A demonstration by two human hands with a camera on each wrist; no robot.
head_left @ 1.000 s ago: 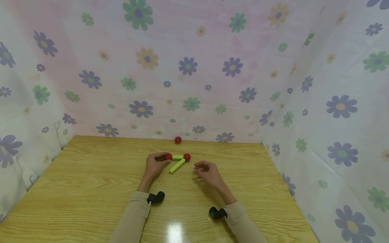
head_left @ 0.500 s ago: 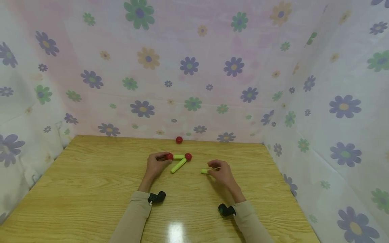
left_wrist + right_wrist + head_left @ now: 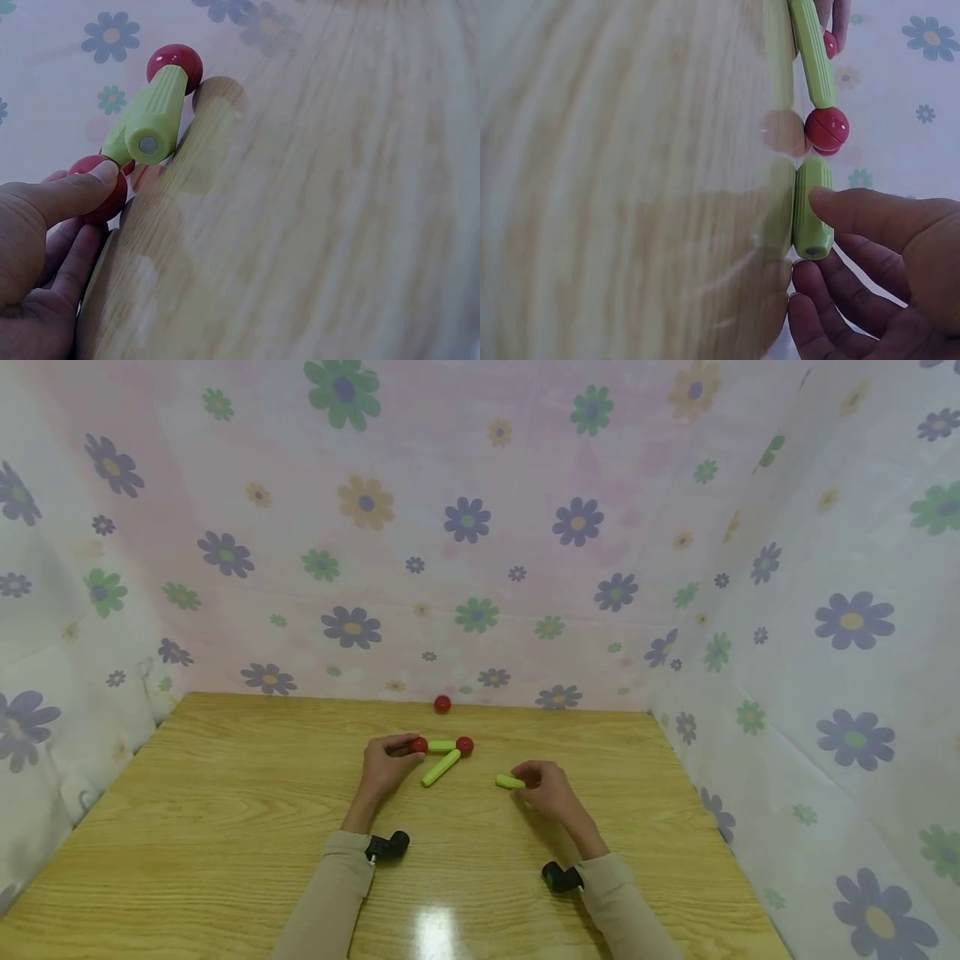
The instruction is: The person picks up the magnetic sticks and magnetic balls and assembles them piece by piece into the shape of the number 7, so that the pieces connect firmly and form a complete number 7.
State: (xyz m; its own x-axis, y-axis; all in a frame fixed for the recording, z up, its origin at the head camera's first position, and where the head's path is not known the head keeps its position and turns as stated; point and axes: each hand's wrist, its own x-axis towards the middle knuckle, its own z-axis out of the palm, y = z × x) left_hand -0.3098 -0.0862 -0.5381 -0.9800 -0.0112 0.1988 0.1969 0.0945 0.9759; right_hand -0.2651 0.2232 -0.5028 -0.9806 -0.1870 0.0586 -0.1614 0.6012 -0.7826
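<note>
The left hand (image 3: 385,771) pinches a red ball, the held ball (image 3: 419,746), between thumb and fingers; the thumb covers part of it, and how the fingers meet its far side is hard to see. A short stick (image 3: 442,747) joins that ball to the middle ball (image 3: 465,746), where a slanting stick (image 3: 441,768) also meets it; in the left wrist view the slanting stick hides much of the short one. The right wrist view cuts off the slanting stick's free end and most of the left hand, and a red sliver peeks from behind the middle ball, too covered to place.

The right hand (image 3: 552,792) grasps one end of a loose stick (image 3: 509,782), thumb on its side and the forefinger partly hidden behind; this stick lies on the counter (image 3: 225,827), near the middle ball but apart from it. A far ball (image 3: 442,704) sits at the counter's back edge, by the flowered cloth (image 3: 420,543). Both sleeves run out of the head view at the bottom.

A second ago the right hand was closer to the middle ball and the loose stick did not show; half a second ago less of it was visible. The left hand's grip looks the same.
</note>
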